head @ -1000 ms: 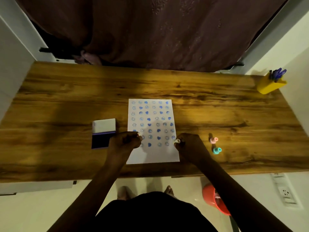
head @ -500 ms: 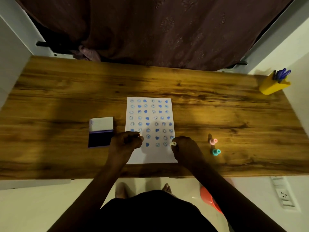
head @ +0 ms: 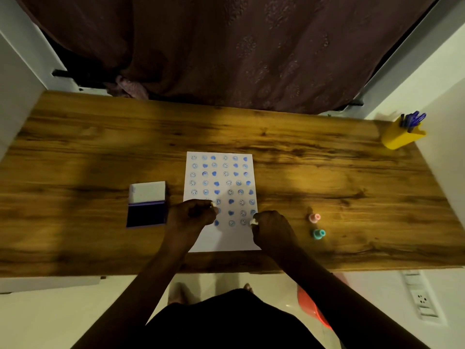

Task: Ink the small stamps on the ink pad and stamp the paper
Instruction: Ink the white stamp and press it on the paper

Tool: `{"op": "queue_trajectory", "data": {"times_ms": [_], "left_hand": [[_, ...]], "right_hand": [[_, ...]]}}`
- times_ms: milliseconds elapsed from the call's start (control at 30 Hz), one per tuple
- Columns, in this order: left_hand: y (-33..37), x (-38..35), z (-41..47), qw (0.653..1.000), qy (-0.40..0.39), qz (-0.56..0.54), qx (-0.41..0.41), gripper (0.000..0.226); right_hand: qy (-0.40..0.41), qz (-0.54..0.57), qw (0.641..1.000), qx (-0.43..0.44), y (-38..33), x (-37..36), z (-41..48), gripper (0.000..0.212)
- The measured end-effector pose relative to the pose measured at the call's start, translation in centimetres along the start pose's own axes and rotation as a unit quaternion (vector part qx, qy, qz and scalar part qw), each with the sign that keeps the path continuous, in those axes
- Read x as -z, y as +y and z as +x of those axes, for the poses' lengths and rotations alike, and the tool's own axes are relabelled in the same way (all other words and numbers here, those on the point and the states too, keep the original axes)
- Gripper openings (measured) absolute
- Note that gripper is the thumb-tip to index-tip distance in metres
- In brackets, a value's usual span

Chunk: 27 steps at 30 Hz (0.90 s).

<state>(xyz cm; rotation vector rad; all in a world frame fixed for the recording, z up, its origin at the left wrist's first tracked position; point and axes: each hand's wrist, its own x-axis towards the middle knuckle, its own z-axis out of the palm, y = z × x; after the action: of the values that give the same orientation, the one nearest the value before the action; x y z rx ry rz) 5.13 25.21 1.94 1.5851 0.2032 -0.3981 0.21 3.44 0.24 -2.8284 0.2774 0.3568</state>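
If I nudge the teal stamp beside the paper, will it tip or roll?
The teal stamp is small and narrow-topped, so it probably tips easily. Its round body would likely roll on the smooth wooden table, perhaps toward the pink stamp.

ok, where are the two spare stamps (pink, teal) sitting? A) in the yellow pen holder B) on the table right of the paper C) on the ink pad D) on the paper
B: the pink stamp and teal stamp stand on the bare table, to the right of the paper and off it.

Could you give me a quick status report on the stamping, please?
Left hand and right hand each pinch a small stamp over the paper. Ink pad open. Nothing in the way.
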Motion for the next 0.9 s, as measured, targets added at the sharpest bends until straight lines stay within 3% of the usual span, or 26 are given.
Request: {"op": "queue_trajectory", "data": {"times_ms": [100,200,300,333,400,467,533,700,900], "left_hand": [[0.3,-0.3,-0.4,1.0,0.004,-0.005,-0.005,0.02],[0.4,-0.6,-0.7,1.0,0.006,-0.005,-0.006,0.021],[0.4,-1.0,-0.9,1.0,0.005,-0.017,-0.006,0.021],[0.4,-1.3,-1.0,1.0,0.003,-0.021,-0.007,0.022],[0.4,-1.9,-1.2,1.0,-0.01,-0.022,-0.011,0.024],[0.5,-2.9,-1.5,0.999,-0.033,-0.02,-0.018,0.024],[0.9,-4.1,-1.8,0.997,-0.06,-0.026,-0.028,0.024],[2.1,-7.4,-2.4,0.993,-0.107,0.014,-0.044,0.025],[2.9,-10.6,-2.6,0.987,-0.144,0.044,-0.053,0.028]], "right_hand": [[0.001,-0.001,1.0,0.022,0.5,0.4,0.1,0.026],[0.009,0.099,0.995,0.031,1.6,1.8,0.2,0.023],[0.065,0.206,0.976,-0.04,3.1,3.7,0.2,0.021],[0.071,0.289,0.951,-0.086,3.5,4.4,0.1,0.024],[0.057,0.5,0.852,-0.147,4.1,5.5,-0.3,0.023],[0.032,0.626,0.764,-0.152,4.8,6.1,-0.9,0.013],[0.005,0.672,0.728,-0.14,5.1,6.2,-1.7,0.009],[-0.021,0.683,0.722,-0.113,6.0,5.9,-2.9,0.015],[-0.044,0.656,0.752,-0.049,7.6,6.1,-3.2,0.018]]}}
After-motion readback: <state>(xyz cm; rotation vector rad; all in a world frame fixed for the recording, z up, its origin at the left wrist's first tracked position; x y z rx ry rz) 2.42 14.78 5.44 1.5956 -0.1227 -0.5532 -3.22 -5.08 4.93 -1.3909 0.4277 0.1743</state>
